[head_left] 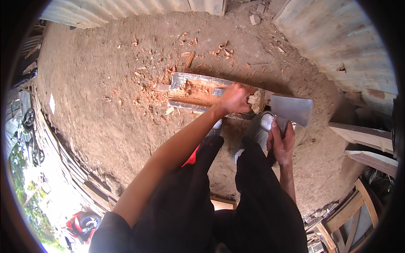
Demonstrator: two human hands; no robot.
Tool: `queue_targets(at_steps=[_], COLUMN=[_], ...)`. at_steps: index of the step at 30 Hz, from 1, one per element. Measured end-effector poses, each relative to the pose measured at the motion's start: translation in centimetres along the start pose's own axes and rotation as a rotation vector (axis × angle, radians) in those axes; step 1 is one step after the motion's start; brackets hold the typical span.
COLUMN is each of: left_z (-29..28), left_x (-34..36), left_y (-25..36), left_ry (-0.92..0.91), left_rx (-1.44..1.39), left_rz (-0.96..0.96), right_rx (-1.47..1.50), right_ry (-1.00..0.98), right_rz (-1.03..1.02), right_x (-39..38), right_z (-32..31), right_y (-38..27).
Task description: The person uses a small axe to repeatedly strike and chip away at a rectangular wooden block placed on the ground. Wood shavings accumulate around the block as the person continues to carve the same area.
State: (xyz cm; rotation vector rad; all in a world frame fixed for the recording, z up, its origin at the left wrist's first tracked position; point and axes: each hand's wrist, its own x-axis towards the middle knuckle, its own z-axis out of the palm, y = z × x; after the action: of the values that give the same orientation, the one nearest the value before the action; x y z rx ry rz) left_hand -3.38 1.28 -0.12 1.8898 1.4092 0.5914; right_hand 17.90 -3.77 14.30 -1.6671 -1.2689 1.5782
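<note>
My left hand [237,99] is closed around a chisel [256,101]. Its flat grey blade shows left of my fist and its frayed wooden handle end on the right. The blade lies over a long hollowed wooden block [185,76] with dark, worn sides and a rough brown inside. To the right, my right hand [283,142] grips a hatchet [293,109] by its handle. The hatchet's broad metal head is up beside the chisel's end, apart from it in the picture. My left forearm crosses in front of my legs.
Wood chips [190,59] are scattered over the dirt floor [97,63] left of and beyond the block. Corrugated metal sheets [337,46] stand at the far side and right. My shoe [266,121] is close to the block. Boards [363,137] lie at the right.
</note>
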Motion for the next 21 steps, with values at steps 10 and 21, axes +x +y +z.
queue_targets(at_steps=[10, 21], left_z=[0.7, 0.0], left_x=[-0.2, 0.4], left_y=[-0.7, 0.7], left_ry=[0.137, 0.101], left_rx=[-0.111, -0.069], left_rz=[0.057, 0.043], right_rx=[-0.056, 0.153], right_ry=[0.015, 0.097], right_rz=[-0.059, -0.025], right_x=[0.0, 0.7], right_z=[0.7, 0.8], right_y=[-0.8, 2.3])
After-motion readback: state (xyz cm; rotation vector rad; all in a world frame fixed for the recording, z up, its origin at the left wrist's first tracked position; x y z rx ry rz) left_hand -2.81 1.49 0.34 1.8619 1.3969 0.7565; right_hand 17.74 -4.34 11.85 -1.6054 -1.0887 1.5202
